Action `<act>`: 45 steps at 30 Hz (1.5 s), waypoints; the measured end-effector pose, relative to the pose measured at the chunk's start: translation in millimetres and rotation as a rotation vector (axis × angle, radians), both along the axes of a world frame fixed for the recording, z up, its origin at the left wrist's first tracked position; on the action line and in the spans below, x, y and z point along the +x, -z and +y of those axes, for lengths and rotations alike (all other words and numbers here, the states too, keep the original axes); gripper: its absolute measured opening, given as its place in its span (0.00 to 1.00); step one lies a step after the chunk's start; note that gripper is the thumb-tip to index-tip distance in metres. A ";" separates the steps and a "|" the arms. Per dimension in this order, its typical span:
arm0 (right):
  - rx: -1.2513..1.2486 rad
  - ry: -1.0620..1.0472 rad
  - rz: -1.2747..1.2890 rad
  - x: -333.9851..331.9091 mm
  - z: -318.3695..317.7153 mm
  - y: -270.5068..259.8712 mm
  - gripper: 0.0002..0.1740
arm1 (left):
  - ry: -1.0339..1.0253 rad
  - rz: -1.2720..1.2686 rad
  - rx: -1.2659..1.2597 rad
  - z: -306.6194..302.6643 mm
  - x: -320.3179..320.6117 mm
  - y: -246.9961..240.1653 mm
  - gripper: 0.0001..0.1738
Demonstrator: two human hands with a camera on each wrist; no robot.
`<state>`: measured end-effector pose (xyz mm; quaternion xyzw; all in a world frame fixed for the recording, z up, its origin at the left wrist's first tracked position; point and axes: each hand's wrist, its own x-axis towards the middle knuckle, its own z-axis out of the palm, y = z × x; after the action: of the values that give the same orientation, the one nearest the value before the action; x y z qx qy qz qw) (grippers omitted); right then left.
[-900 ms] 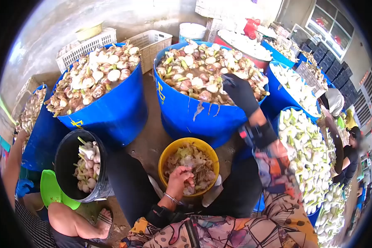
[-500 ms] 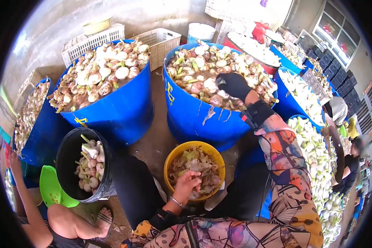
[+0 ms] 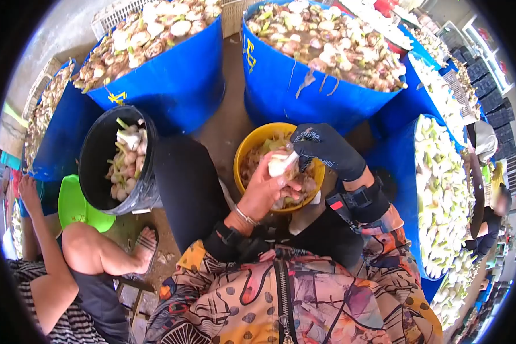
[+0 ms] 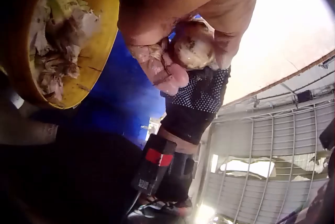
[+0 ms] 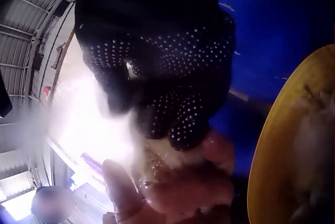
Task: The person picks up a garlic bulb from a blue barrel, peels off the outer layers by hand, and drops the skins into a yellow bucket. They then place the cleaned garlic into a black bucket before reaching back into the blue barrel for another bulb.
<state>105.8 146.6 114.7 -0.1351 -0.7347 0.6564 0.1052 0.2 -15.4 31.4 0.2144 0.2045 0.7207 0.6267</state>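
My bare left hand (image 3: 259, 192) grips a garlic bulb (image 3: 278, 165) over the yellow bucket (image 3: 247, 142). Pale and brown-specked, the bulb (image 4: 193, 49) shows between thumb and fingers in the left wrist view. My right hand (image 3: 329, 150), in a black glove with white dots, pinches the bulb's stem end from the other side. Its curled fingertips (image 5: 186, 130) meet the bulb in the right wrist view, hiding part of it. Papery peelings (image 4: 63, 41) fill the bucket beneath the hands.
Ahead stand two large blue tubs (image 3: 327, 97) (image 3: 172, 86) heaped with garlic in murky water. A black bucket (image 3: 94, 157) of trimmed garlic is at my left, beside a green scoop (image 3: 77, 198) and a seated person's leg (image 3: 100, 249). More garlic (image 3: 441, 195) fills a tub on the right.
My right hand has come back from the blue tub to the yellow bucket, bringing a garlic bulb. The left hand now grips that bulb. The head view has tilted down.
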 end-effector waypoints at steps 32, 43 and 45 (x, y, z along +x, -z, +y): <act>0.082 0.182 -0.048 44.5 -37.0 63.0 0.11 | 0.112 -0.136 -0.199 -0.2 13.3 15.9 0.24; -0.006 0.176 0.017 39.2 -29.3 55.9 0.13 | 0.349 -0.304 -0.267 1.6 7.1 21.6 0.30; -0.005 0.111 -0.033 32.3 -26.4 56.7 0.14 | 0.390 -0.324 -0.268 1.0 6.8 23.8 0.31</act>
<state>138.1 120.2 58.0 -0.1868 -0.7260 0.6492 0.1288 7.0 -14.3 7.7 0.0468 0.1503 0.5780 0.8007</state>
